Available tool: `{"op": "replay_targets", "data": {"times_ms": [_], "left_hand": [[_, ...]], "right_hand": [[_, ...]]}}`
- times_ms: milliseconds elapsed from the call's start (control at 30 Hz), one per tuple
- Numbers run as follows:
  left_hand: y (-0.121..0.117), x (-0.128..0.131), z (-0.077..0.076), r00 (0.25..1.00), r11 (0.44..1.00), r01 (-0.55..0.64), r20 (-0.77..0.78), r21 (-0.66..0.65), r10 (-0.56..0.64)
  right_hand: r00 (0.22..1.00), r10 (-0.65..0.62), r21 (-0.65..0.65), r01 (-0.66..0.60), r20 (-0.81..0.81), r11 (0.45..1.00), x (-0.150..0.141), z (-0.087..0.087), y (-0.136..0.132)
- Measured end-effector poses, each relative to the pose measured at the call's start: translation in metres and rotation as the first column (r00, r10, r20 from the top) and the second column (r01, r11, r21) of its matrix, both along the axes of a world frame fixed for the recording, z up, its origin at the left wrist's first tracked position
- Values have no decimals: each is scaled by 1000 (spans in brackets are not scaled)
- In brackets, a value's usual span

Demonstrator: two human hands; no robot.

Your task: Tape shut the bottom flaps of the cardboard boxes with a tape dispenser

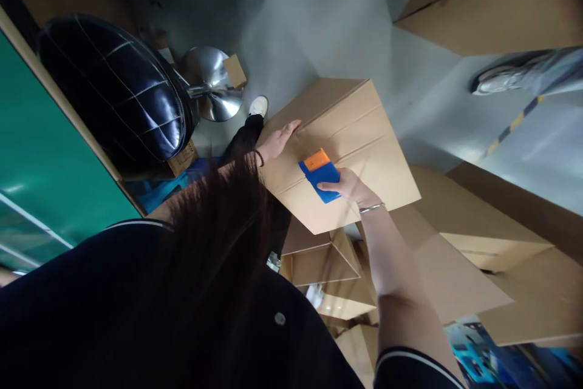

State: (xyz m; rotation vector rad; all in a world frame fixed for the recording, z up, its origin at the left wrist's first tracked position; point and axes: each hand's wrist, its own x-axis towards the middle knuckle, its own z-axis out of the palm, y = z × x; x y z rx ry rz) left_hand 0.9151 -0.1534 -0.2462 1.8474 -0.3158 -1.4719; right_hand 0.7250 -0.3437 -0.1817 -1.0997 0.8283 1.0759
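Note:
A closed cardboard box [364, 134] stands in front of me, its creased face turned up toward me. My left hand [279, 141] lies along the box's left side, fingers stretched out and close together, with nothing in it. In my right hand [350, 185] is a flat blue and orange block [324, 180], whose exact kind I cannot make out. The thumb lies over its blue part, and the other fingers are hidden. The orange end points away from me, over the box's face.
A black cushioned stool [122, 91] with a chrome base [214, 82] stands left, beside a green-topped table [50, 134]. Open cartons [319, 264] lie below the box, with more cardboard [492, 243] on the right. Another person's shoe [496, 79] shows at the right, near a large carton [501, 6].

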Motion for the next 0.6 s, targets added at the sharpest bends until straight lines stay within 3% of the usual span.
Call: {"op": "replay_targets", "data": {"times_ms": [100, 167, 200, 233, 300, 367, 400, 500, 600], "left_hand": [[-7, 21, 7, 974, 974, 220, -71, 61, -216], [-17, 41, 11, 882, 884, 465, 60, 45, -467], [-23, 50, 14, 782, 800, 599, 188, 34, -594], [-30, 57, 18, 636, 682, 730, 333, 32, -696], [-44, 62, 26, 294, 407, 909, 549, 94, -783], [-54, 61, 31, 43, 199, 961, 606, 192, -794], [-56, 59, 33, -27, 147, 960, 601, 239, -799], [-56, 59, 32, -89, 131, 934, 571, 332, -816], [-51, 65, 33, -68, 155, 930, 571, 332, -818]], "right_hand": [[1000, -6, 22, 6, 25, 1000, 0, -2, 1], [999, 4, 31, -6, 39, 1000, 3, -1, 2], [999, 12, 32, -13, 41, 999, 5, 0, 2], [999, 20, 34, -22, 46, 999, 7, 1, 1], [998, 41, 29, -42, 48, 999, 13, 4, 1], [998, 55, 15, -56, 43, 998, 20, 6, 1], [997, 64, 7, -64, 46, 998, 23, 6, 2], [995, 72, -9, -72, 75, 997, 25, 5, 6], [993, 31, 8, -32, 111, 999, 10, 6, 6]]}}
